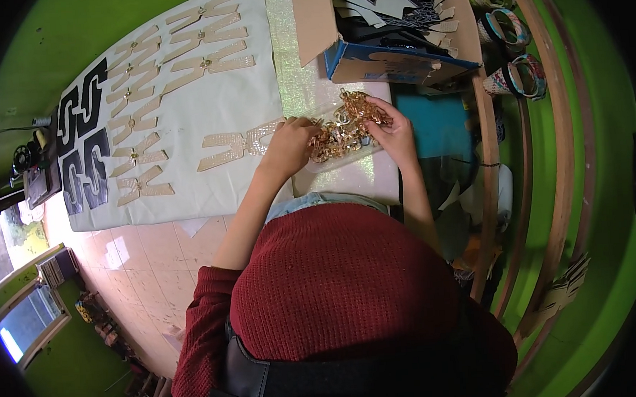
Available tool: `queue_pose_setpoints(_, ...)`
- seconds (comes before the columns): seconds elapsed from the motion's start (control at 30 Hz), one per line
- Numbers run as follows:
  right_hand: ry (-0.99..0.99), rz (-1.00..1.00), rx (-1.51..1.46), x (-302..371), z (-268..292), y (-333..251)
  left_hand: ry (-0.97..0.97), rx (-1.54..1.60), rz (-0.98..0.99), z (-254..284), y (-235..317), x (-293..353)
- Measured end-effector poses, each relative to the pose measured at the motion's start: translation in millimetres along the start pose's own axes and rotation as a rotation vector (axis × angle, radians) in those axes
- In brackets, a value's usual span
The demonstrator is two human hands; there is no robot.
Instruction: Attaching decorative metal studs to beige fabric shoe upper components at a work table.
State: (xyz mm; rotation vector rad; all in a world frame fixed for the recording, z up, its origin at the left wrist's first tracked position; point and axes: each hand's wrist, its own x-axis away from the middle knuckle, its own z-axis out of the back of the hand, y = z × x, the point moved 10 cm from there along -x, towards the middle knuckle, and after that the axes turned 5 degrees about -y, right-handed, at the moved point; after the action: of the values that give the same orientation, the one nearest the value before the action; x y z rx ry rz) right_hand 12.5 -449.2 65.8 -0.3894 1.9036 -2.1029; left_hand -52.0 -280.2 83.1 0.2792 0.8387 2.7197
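A heap of small gold metal buckles [332, 146] lies on a see-through plastic bag or tray in front of me; which of the two I cannot tell. My right hand [395, 131] is closed round a clump of gold buckles [358, 109] at the heap's right side. At the left edge of the heap, my left hand [291, 144] has its fingers curled down onto the pieces, and its fingertips are partly hidden. Just left of that hand lies a beige, crocodile-textured strap piece [222, 147], cut with forked ends.
More beige strap pieces with gold centres [133, 122] lie in rows on the pale table covering [184, 119]. Black S-shaped cutouts [95, 167] are at its left end. A cardboard box [397, 68] of dark and pale scraps stands behind my right hand. Wooden rack rails [490, 161] rise at the right.
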Motion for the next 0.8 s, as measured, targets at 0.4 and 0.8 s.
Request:
queue_pose_setpoints(0.4,-0.024,-0.002,-0.164,3.1,3.1,-1.2,0.002,-0.047,0.134,-26.6,-1.8,-35.2)
queue_pose_setpoints(0.8,0.016,-0.030,-0.198,1.9,4.9,4.0,0.137,-0.081,0.086,-29.2,-1.4,-29.7)
